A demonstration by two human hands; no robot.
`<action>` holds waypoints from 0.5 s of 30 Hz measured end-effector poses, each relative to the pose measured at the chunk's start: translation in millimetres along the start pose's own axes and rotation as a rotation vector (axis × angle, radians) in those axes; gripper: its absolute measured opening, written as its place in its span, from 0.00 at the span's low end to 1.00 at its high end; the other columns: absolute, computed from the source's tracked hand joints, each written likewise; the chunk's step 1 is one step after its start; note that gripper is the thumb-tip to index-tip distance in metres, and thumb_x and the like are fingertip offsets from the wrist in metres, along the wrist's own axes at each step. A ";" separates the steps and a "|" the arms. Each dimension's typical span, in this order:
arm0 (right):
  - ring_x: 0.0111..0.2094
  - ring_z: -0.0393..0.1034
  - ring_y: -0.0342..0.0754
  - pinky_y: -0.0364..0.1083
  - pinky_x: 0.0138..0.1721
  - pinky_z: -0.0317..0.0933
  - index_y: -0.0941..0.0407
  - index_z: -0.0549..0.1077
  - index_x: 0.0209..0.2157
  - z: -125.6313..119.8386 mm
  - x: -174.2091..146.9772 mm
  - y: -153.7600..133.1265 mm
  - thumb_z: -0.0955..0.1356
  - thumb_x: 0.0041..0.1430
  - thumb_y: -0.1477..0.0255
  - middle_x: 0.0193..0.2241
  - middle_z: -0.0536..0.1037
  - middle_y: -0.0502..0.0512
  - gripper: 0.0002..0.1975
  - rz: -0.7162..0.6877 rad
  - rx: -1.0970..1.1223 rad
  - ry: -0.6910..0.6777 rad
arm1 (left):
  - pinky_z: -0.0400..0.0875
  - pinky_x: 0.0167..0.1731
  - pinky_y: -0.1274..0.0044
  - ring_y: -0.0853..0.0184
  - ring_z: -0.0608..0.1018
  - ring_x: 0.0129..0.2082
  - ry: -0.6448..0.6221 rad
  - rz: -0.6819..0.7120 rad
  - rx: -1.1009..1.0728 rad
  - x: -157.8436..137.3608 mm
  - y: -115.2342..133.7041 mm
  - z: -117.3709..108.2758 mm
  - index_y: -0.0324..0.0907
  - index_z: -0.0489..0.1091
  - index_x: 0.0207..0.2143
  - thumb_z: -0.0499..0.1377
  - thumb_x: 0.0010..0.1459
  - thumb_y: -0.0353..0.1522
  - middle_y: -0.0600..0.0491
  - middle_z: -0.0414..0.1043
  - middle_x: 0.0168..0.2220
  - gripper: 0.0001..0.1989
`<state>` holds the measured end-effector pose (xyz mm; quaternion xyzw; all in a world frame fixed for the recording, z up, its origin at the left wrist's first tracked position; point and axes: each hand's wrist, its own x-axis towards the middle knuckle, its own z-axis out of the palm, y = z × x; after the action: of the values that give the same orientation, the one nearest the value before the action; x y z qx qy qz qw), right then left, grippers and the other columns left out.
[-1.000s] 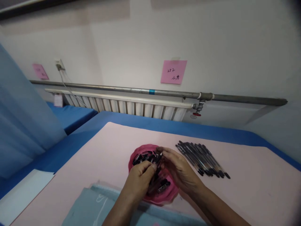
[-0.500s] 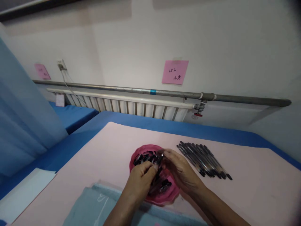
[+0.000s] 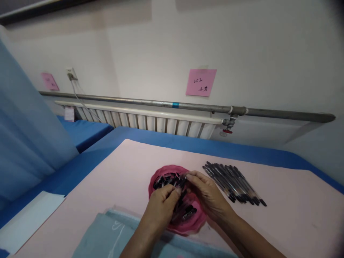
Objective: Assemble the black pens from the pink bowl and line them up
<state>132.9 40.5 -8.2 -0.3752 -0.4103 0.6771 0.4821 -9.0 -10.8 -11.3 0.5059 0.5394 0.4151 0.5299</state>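
Over a pink scalloped dish (image 3: 197,226), my left hand (image 3: 163,205) pinches a dark pen part (image 3: 182,182) between thumb and fingers. At the far end of that part, where a small bright tip shows, the closed fingertips of my right hand (image 3: 211,193) meet it; exactly what they grip is too small to tell. Black pen caps (image 3: 190,213) and other short dark pieces lie in the dish, partly hidden by my hands. To the right, several clear pens with black ends (image 3: 233,182) lie side by side in a slanted row.
Pale pink sheeting (image 3: 115,175) covers the blue bed-like surface (image 3: 139,133). A folded light-blue cloth (image 3: 99,233) lies in front of the dish. White paper (image 3: 29,218) rests at left, beside a blue curtain (image 3: 27,118). Behind stand a radiator (image 3: 150,123) and a metal pipe (image 3: 204,106).
Both hands stay over the dish, the dark pen part still between them. My right fingertips have shifted slightly around its end. The whole view has drifted a little.
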 end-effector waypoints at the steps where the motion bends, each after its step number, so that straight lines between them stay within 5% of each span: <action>1: 0.24 0.63 0.41 0.41 0.28 0.57 0.57 0.76 0.27 -0.2 0.2 0.3 0.75 0.41 0.66 0.23 0.74 0.48 0.11 0.002 0.001 0.002 | 0.51 0.21 0.78 0.73 0.57 0.21 0.006 0.002 0.006 -0.1 0.4 0.0 0.42 0.59 0.22 0.51 0.56 0.43 0.59 0.54 0.20 0.16; 5: 0.25 0.65 0.41 0.41 0.30 0.59 0.58 0.75 0.26 -1.7 1.5 -0.1 0.75 0.40 0.66 0.23 0.74 0.48 0.12 -0.003 -0.038 -0.008 | 0.53 0.23 0.78 0.71 0.60 0.22 0.029 0.039 0.095 -1.4 3.7 -1.3 0.41 0.61 0.22 0.50 0.56 0.41 0.58 0.56 0.20 0.15; 8: 0.22 0.62 0.40 0.41 0.25 0.57 0.58 0.74 0.28 -4.8 2.6 -5.1 0.71 0.48 0.63 0.21 0.72 0.48 0.11 -0.014 -0.187 -0.055 | 0.56 0.26 0.78 0.70 0.63 0.25 0.064 0.064 0.134 -1.3 6.4 -5.8 0.40 0.66 0.24 0.50 0.56 0.40 0.57 0.61 0.22 0.14; 11: 0.22 0.63 0.42 0.41 0.26 0.57 0.57 0.73 0.28 -8.7 0.2 -14.4 0.66 0.52 0.67 0.21 0.71 0.47 0.08 -0.067 -0.533 -0.153 | 0.60 0.29 0.78 0.69 0.67 0.28 0.116 0.074 0.016 0.7 6.9 -12.7 0.41 0.69 0.32 0.52 0.56 0.39 0.56 0.67 0.27 0.12; 15: 0.24 0.65 0.43 0.42 0.28 0.57 0.55 0.72 0.22 -9.9 -11.3 -21.8 0.63 0.45 0.81 0.21 0.73 0.47 0.09 -0.244 -1.177 -0.414 | 0.58 0.26 0.79 0.71 0.65 0.25 0.123 0.045 -0.051 2.5 5.9 -18.2 0.41 0.70 0.34 0.53 0.55 0.40 0.57 0.65 0.25 0.12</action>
<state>152.3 35.9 9.3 -0.3891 -0.8384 0.3367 0.1795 -26.3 -5.9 -4.2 0.4777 0.5485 0.4712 0.4989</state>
